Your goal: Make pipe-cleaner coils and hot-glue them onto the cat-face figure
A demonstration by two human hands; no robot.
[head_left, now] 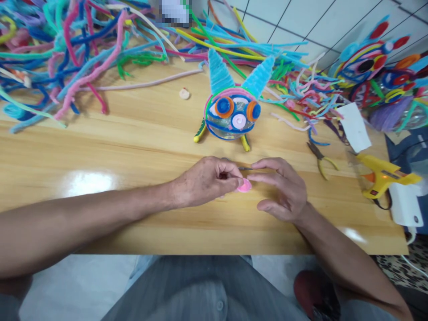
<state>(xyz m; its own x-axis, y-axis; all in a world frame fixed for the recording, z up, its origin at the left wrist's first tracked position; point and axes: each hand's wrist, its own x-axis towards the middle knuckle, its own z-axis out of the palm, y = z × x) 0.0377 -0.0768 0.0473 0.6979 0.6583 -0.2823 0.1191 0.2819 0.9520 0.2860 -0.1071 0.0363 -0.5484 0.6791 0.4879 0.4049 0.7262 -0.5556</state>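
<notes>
My left hand (205,180) is closed in a pinch on a small pink pipe-cleaner coil (244,186) just above the wooden table (133,147). My right hand (282,187) meets it from the right, its fingertips pressed on the same coil and its other fingers loosely curled. A thin dark metal tool (245,168) shows between the two hands; which hand holds it is unclear. Straight beyond the hands stands a pipe-cleaner animal figure (233,111) with blue ears and orange-and-blue coiled eyes.
Loose pipe cleaners (76,58) in many colours cover the table's far left and back. Yellow-handled pliers (321,159) and a yellow glue gun (384,178) lie at the right. More finished figures (374,67) sit at the far right. A small white coil (184,93) lies behind.
</notes>
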